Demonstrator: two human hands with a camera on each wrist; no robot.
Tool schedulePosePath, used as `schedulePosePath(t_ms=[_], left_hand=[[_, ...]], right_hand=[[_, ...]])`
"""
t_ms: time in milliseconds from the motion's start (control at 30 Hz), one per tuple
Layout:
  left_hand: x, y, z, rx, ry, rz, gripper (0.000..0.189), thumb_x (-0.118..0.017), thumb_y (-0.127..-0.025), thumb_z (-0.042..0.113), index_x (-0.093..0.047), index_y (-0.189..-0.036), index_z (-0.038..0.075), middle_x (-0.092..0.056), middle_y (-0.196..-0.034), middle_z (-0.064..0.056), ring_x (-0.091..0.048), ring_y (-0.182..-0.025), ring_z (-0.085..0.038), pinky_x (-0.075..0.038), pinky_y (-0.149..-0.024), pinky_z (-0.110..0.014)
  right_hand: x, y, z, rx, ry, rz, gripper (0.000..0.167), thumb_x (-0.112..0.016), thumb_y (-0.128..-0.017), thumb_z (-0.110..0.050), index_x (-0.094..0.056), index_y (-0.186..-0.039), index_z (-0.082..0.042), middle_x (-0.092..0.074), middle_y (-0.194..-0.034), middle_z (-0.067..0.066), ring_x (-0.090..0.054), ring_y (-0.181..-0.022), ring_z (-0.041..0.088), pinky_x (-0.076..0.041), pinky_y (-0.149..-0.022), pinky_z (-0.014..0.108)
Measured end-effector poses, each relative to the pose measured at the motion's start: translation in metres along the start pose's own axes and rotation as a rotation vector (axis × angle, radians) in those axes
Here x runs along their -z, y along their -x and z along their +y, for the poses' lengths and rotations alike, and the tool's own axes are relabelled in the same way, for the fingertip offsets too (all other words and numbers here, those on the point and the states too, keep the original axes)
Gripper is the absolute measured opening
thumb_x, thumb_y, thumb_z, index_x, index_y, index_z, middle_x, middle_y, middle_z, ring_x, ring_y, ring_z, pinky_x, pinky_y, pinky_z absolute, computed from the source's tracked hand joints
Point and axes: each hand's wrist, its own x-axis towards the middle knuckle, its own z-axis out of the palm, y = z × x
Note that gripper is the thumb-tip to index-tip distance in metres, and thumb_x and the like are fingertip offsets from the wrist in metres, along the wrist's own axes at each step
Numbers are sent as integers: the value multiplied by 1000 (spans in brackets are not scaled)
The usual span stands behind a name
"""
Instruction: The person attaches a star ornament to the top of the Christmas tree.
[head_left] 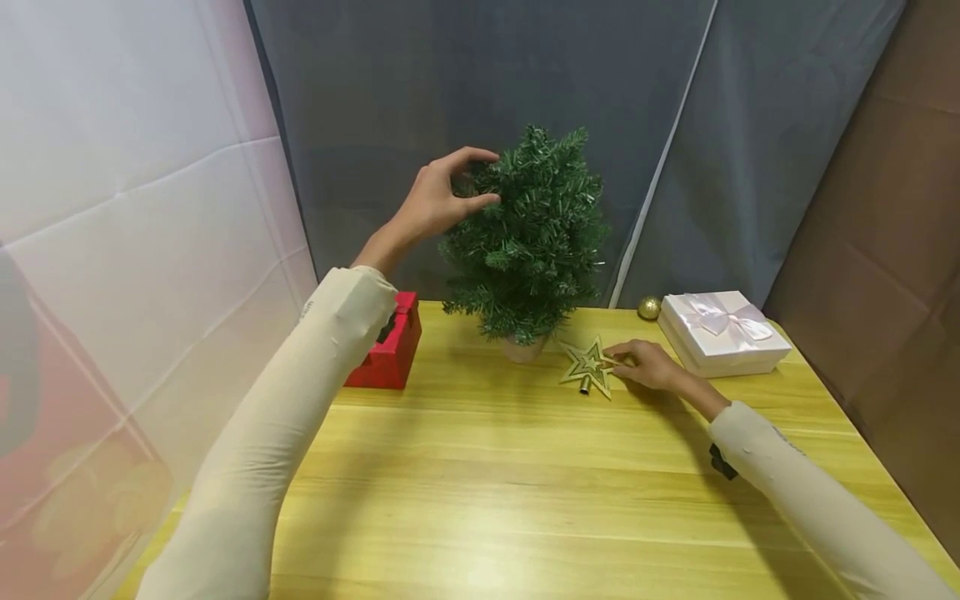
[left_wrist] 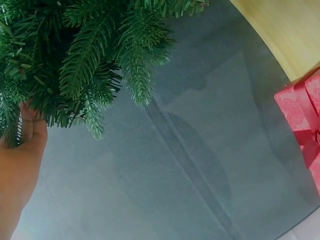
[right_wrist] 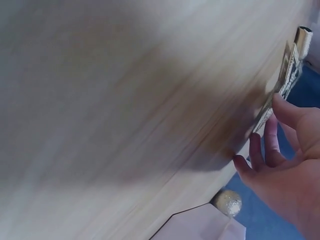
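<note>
A person reaches w/ both arms across a wood-look table (head_left: 465, 467), L hand (head_left: 442, 192) raised to the upper flank of a small green tree (head_left: 555, 217), R hand (head_left: 645, 364) down low on a gold star (head_left: 588, 364). The L hand is curved, thumb & index well apart w/ needles btwn them; other fingertips are lost in the branches, so can't tell if it actually grips. Its placing up high, on its own side of the tree, looks meant to steady it, prob. b/c the pot (head_left: 522, 350) beneath is narrow vs. the foliage.

The R hand pinches the star, which lies just L of its fingertips, close by the pot. Thumb's on one face, fingers on the other, likely b/c the piece is thin & flat; a hold at the outer points also leaves the socket (head_left: 584, 386) free, on the near side. Can't tell if the star is fully off the table.

Beyond the R hand: a gold ball (head_left: 649, 308), just beside a white box (head_left: 742, 365) w/ pale bow, to the hand's R. Below the L hand, partly behind the L sleeve (head_left: 322, 358): a red box (head_left: 397, 358).
</note>
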Motion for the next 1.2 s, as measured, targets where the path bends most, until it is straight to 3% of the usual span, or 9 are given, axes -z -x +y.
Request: schedulePosePath(t_ms=[267, 467, 533, 767, 1000, 1200], left_hand=[[-2, -1, 1, -4, 0, 3, 54, -79, -95, 29, -60, -145, 25, -56, -149, 2, -60, -120, -20, -50, -99, -43], [-2, -1, 1, -4, 2, 5, 54, -78, -96, 29, -59, -146, 26, -56, -150, 1, -60, -121, -20, -51, -100, -43], [-1, -1, 1, -4, 0, 8, 54, -78, -96, 28, -59, -146, 26, -56, -150, 1, -60, -121, -20, -51, -99, -42], [-1, 2, 1, -7, -9, 9, 55, -79, -96, 27, -58, -147, 27, -55, -151, 3, -59, -120, -20, -51, -97, -40], [-1, 3, -2, -13, -17, 17, 55, -78, -96, 27, -58, -147, 26, -55, -150, 5, -60, -118, -18, -51, -96, -39], [-3, 2, -2, -16, -12, 20, 55, -78, -96, 28, -58, -147, 26, -55, -150, 5, -59, -119, -17, -51, -97, -39]], right_hand=[[7, 1, 1, -124, -143, -18, 35, -74, -94, 0, -69, -127, 7, -72, -115, 30, -72, -102, 45, -57, -90, 55], [15, 4, 0, -162, -233, -8, 37, -75, -93, 1, -69, -130, 5, -70, -120, 30, -74, -100, 40, -56, -78, 31], [16, 5, 0, -163, -242, -6, 37, -75, -94, 0, -69, -131, 4, -70, -121, 29, -74, -100, 39, -55, -77, 28], [23, 10, -6, -171, -227, 5, 37, -74, -96, -3, -69, -132, 3, -68, -126, 29, -71, -107, 43, -58, -88, 48], [27, 12, -9, -95, -286, 16, 37, -73, -94, 4, -66, -130, 11, -66, -128, 32, -65, -115, 49, -57, -93, 50], [31, 15, -10, -46, -288, 33, 35, -71, -93, 9, -65, -127, 14, -65, -126, 34, -67, -110, 51, -57, -92, 51]])
